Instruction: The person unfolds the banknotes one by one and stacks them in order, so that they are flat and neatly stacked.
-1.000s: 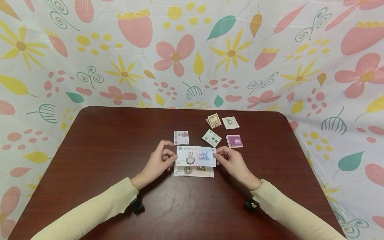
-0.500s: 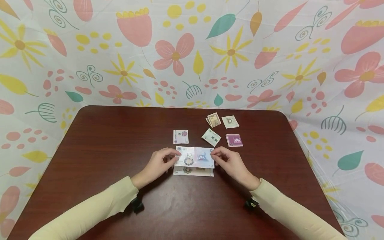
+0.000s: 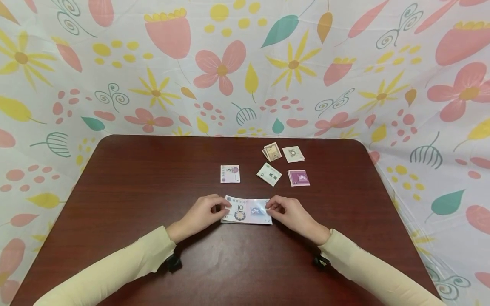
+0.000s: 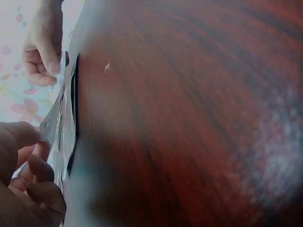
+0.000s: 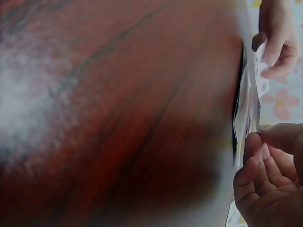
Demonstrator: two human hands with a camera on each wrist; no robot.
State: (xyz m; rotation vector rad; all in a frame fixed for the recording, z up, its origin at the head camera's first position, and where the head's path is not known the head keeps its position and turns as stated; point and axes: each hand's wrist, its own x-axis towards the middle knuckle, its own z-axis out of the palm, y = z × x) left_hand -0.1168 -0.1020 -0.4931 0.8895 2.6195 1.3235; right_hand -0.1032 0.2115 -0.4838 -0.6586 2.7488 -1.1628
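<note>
A play banknote marked 10 point(image 3: 249, 211) is stretched between both hands near the middle of the table. My left hand point(image 3: 200, 214) pinches its left end between thumb and fingers. At the right end, my right hand point(image 3: 294, 215) pinches it the same way. Underneath lie more notes in a stack point(image 4: 69, 127), seen edge-on in the left wrist view and mostly covered from above. In the right wrist view, the thumb and forefinger meet on the paper's end, close over the stack point(image 5: 244, 111).
Behind the hands lies a purple-tinted 5 note point(image 3: 230, 174). To its right are a greenish 2 note point(image 3: 269, 174), a purple stack point(image 3: 299, 178), a brown pair point(image 3: 273, 151) and a pale stack point(image 3: 293, 154). A flowered cloth point(image 3: 245, 68) hangs beyond the dark table point(image 3: 153, 170).
Both hands have brought the 10 note down and toward the person, so it now covers the 20 note that showed below it. The left fingers shifted their hold along the left end.
</note>
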